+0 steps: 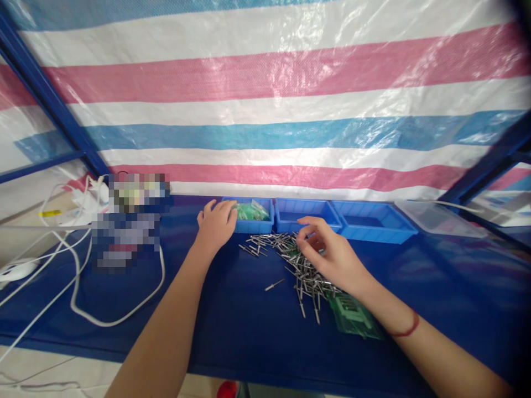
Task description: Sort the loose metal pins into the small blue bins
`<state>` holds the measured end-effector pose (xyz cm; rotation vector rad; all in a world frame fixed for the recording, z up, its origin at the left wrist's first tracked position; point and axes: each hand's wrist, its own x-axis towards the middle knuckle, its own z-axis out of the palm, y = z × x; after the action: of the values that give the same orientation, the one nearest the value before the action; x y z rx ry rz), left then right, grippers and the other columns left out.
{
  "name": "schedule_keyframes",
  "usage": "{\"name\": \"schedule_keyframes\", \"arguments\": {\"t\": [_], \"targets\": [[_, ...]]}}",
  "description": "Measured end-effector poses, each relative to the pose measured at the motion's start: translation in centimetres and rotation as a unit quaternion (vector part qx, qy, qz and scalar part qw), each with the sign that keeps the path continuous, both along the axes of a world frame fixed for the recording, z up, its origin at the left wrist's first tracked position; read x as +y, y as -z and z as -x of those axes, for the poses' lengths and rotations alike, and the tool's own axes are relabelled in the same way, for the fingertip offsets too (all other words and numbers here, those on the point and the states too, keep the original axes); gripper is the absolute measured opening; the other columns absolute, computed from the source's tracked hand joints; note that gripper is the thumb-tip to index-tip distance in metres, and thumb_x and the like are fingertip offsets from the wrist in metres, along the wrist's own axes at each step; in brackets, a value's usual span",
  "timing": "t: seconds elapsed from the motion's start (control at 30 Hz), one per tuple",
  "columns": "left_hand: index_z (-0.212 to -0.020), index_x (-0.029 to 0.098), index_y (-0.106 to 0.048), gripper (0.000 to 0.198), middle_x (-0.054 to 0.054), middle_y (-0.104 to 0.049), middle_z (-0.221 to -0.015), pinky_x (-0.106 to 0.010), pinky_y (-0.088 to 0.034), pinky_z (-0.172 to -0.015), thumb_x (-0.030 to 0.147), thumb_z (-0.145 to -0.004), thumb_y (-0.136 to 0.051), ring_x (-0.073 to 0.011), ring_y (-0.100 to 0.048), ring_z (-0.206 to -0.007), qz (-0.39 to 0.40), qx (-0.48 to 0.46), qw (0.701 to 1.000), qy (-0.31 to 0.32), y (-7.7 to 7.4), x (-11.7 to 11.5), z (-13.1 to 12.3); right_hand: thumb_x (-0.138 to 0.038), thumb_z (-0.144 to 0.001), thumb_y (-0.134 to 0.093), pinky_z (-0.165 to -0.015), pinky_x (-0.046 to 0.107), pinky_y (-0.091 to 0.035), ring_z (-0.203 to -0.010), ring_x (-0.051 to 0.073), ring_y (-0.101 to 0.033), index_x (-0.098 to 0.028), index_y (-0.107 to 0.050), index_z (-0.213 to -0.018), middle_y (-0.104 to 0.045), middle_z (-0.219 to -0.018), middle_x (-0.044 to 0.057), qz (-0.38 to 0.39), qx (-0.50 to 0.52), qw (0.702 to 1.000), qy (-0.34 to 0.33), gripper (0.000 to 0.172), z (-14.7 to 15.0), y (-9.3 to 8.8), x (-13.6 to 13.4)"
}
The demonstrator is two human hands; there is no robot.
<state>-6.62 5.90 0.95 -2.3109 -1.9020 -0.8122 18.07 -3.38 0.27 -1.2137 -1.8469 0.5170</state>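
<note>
My left hand [216, 222] reaches to the left blue tray [265, 225], fingers curled over its rim beside the green parts [251, 211] inside; whether they hold anything is hidden. My right hand [327, 254] hovers over a pile of small metal rivets [298, 265] on the blue table, fingers bent and pinched together above the pile. A green plastic piece [352, 316] lies under my right wrist. One rivet [274, 285] lies apart from the pile.
Two more blue trays, middle [307, 216] and right [375, 222], stand in a row at the back, with a clear lid [437, 218] further right. White cables [74, 265] loop at the left. A striped tarp [265, 110] hangs behind the table.
</note>
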Motion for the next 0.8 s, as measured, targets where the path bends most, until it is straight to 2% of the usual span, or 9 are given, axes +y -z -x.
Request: {"name": "schedule_keyframes", "arguments": {"t": [0.1,0.17,0.3,0.37,0.5,0.63,0.8], "targets": [[-0.118,0.024,-0.061,0.032,-0.007,-0.059,-0.127,-0.048,-0.033,-0.102,0.032,-0.090,-0.047,-0.0305,-0.041,-0.123,-0.102,-0.006,0.994,0.026,-0.7,-0.8,-0.8,-0.028,-0.089,-0.049,-0.061,0.027,-0.048,-0.067,0.014,-0.059,-0.022,-0.044,-0.116,-0.060,-0.086,0.002,-0.020,-0.032,0.999,0.003,0.028,0.0,-0.2,-0.1],[-0.112,0.022,-0.064,0.028,-0.008,-0.063,-0.117,-0.044,-0.037,-0.099,0.030,-0.090,-0.049,-0.0270,-0.049,-0.114,-0.130,-0.022,0.988,0.080,-1.5,-1.7,-1.6,-0.027,-0.089,-0.049,-0.061,0.027,-0.048,-0.068,0.014,-0.059,-0.021,-0.045,-0.115,-0.061,-0.085,0.002,-0.029,-0.044,0.999,0.008,0.027,-0.1,-0.3,-0.1],[-0.101,0.020,-0.065,0.021,-0.004,-0.067,-0.099,-0.033,-0.044,-0.089,0.022,-0.091,-0.046,-0.0180,-0.059,-0.095,-0.061,-0.016,0.957,0.285,-2.8,-3.4,-3.2,-0.026,-0.088,-0.049,-0.060,0.026,-0.046,-0.065,0.014,-0.058,-0.019,-0.050,-0.112,-0.062,-0.083,0.002,-0.042,-0.060,0.997,0.021,0.025,-0.3,-0.3,0.1],[-0.098,0.020,-0.065,0.020,-0.003,-0.067,-0.095,-0.030,-0.046,-0.083,0.020,-0.089,-0.048,-0.0169,-0.060,-0.089,-0.009,0.017,0.940,0.341,-2.8,-4.1,-3.8,-0.023,-0.088,-0.049,-0.061,0.027,-0.045,-0.064,0.013,-0.057,-0.019,-0.056,-0.104,-0.063,-0.081,0.002,-0.061,-0.070,0.995,0.025,0.018,-0.5,-0.2,0.2],[-0.096,0.021,-0.066,0.017,-0.002,-0.065,-0.091,-0.028,-0.046,-0.077,0.019,-0.086,-0.052,-0.0162,-0.061,-0.083,0.049,0.058,0.927,0.367,-2.1,-4.9,-4.7,-0.014,-0.082,-0.048,-0.062,0.027,-0.043,-0.064,0.014,-0.054,-0.019,-0.060,-0.086,-0.062,-0.076,0.001,-0.091,-0.092,0.991,0.028,0.014,-1.0,-0.3,0.5],[-0.102,0.022,-0.065,0.020,-0.003,-0.064,-0.092,-0.028,-0.046,-0.078,0.020,-0.089,-0.049,-0.0171,-0.060,-0.086,0.043,0.081,0.925,0.370,-1.4,-5.3,-5.5,-0.010,-0.078,-0.046,-0.064,0.029,-0.041,-0.066,0.015,-0.055,-0.019,-0.060,-0.077,-0.063,-0.074,0.001,-0.084,-0.121,0.988,0.049,0.016,-1.8,-0.7,0.8],[-0.103,0.021,-0.066,0.025,-0.005,-0.063,-0.094,-0.031,-0.046,-0.080,0.027,-0.094,-0.043,-0.0190,-0.060,-0.090,0.035,0.105,0.941,0.320,-0.4,-5.3,-6.4,-0.010,-0.078,-0.047,-0.069,0.031,-0.041,-0.071,0.017,-0.056,-0.019,-0.060,-0.074,-0.064,-0.074,0.001,-0.069,-0.153,0.984,0.058,0.017,-2.4,-0.8,1.1]]}}
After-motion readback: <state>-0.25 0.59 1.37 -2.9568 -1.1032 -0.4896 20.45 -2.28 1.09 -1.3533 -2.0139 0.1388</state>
